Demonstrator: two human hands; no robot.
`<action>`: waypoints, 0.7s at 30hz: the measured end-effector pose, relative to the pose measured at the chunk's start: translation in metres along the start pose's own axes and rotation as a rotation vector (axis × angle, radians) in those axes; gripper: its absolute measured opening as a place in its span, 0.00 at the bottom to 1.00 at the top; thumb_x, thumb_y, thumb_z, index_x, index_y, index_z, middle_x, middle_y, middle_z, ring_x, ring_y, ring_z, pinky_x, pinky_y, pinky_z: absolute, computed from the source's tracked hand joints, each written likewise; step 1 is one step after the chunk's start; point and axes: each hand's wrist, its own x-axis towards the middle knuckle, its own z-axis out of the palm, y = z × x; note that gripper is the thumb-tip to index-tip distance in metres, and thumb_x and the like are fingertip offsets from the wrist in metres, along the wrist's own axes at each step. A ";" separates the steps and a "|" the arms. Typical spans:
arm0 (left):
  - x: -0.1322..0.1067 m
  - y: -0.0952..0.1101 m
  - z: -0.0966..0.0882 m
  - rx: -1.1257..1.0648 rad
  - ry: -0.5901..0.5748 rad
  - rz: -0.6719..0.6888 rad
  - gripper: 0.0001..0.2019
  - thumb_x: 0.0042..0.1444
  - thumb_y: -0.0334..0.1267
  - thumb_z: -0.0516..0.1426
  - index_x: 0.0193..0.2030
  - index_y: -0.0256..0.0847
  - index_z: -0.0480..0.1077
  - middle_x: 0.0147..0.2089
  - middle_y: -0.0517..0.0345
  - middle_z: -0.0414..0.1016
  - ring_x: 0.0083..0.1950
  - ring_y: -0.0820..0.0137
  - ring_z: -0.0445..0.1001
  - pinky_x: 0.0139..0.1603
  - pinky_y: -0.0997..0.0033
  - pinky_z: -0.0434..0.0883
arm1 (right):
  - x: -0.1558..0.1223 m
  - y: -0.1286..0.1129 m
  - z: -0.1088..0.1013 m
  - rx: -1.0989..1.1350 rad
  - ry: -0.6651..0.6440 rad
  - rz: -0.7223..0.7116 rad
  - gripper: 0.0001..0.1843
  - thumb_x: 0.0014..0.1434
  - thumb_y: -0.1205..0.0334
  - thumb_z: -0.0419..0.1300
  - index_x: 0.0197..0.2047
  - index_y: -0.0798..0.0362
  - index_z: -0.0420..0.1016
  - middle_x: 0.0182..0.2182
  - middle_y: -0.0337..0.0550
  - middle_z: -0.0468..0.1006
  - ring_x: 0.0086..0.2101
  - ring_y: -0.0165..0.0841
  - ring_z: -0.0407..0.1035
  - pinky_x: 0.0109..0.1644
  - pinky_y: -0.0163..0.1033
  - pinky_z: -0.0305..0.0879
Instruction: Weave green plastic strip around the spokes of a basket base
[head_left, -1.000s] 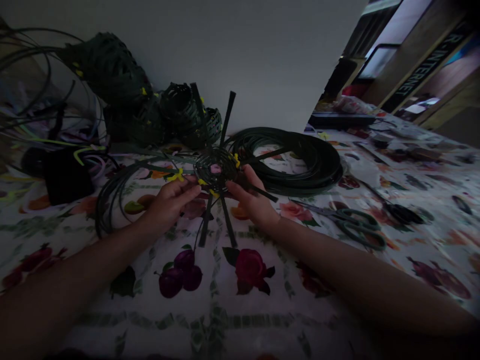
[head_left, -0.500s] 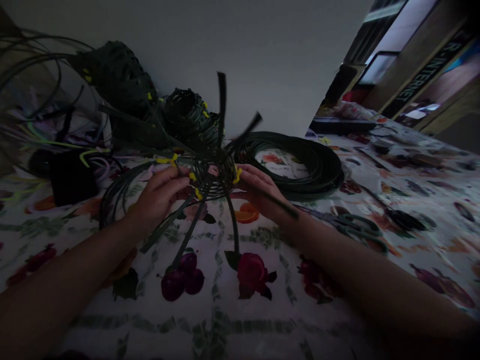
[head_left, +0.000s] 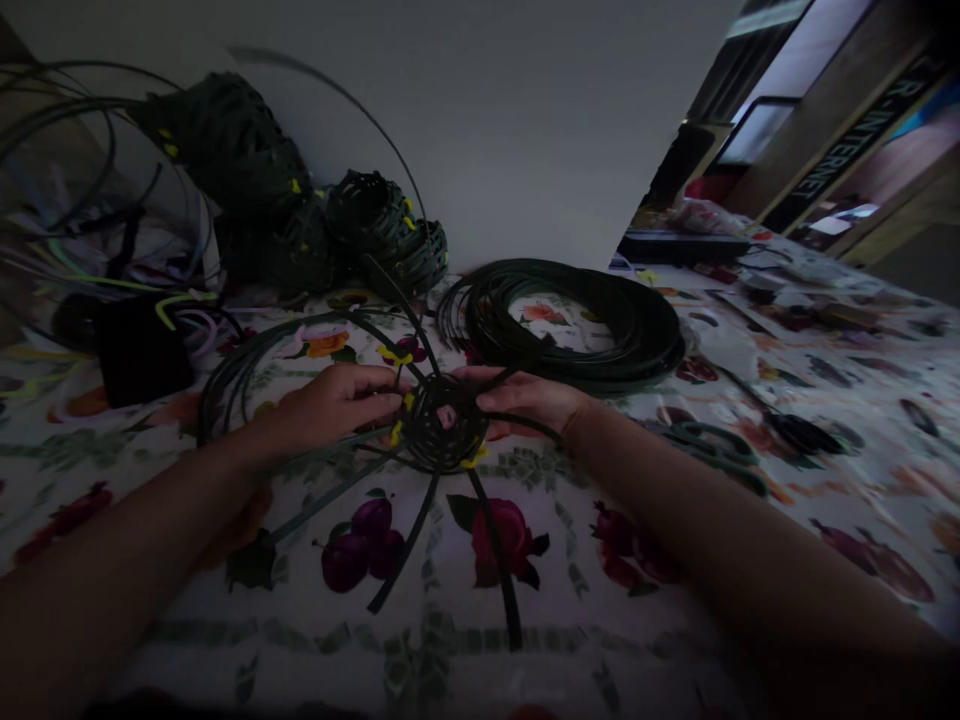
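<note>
Just below centre sits a round, dark woven disc [head_left: 429,432], strips [head_left: 495,540] radiating. Your left hand [head_left: 334,408] pinches its rim at ten o'clock, your right hand [head_left: 536,400] at two; uneven pulling could slacken its rings or loosen the yellow tie [head_left: 474,459] at five.

Dim light dulls a white, fruit-printed tablecloth [head_left: 337,650], with brighter patches at upper right and fine detail blurred.

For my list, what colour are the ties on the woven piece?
The ties are yellow, clearest in the head view.
</note>
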 end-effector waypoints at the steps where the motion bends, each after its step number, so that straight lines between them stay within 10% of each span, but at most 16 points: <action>1: 0.000 0.000 -0.001 -0.003 -0.005 0.002 0.08 0.53 0.42 0.63 0.37 0.44 0.81 0.30 0.57 0.78 0.28 0.68 0.73 0.26 0.76 0.69 | 0.000 0.000 0.001 0.007 -0.025 0.008 0.27 0.47 0.67 0.71 0.52 0.50 0.76 0.45 0.45 0.82 0.39 0.36 0.78 0.38 0.38 0.78; 6: 0.003 0.003 -0.007 -0.044 0.105 -0.019 0.14 0.53 0.49 0.63 0.40 0.42 0.80 0.30 0.55 0.79 0.28 0.67 0.75 0.27 0.73 0.72 | 0.003 0.002 0.008 0.083 0.055 0.004 0.26 0.47 0.72 0.67 0.51 0.49 0.76 0.42 0.42 0.82 0.37 0.34 0.78 0.36 0.36 0.78; 16: 0.010 0.008 -0.028 -0.293 0.933 0.343 0.06 0.50 0.29 0.62 0.36 0.39 0.72 0.31 0.64 0.71 0.35 0.75 0.70 0.39 0.76 0.68 | 0.022 -0.002 -0.003 0.293 0.344 -0.316 0.18 0.49 0.73 0.61 0.43 0.50 0.73 0.37 0.37 0.81 0.33 0.29 0.75 0.32 0.30 0.73; 21: 0.014 0.001 -0.009 -0.538 0.486 -0.083 0.10 0.45 0.33 0.65 0.34 0.38 0.71 0.34 0.58 0.75 0.37 0.69 0.75 0.40 0.69 0.71 | 0.026 0.003 -0.003 0.274 0.396 -0.421 0.19 0.47 0.72 0.63 0.44 0.49 0.73 0.40 0.38 0.80 0.37 0.31 0.74 0.37 0.33 0.73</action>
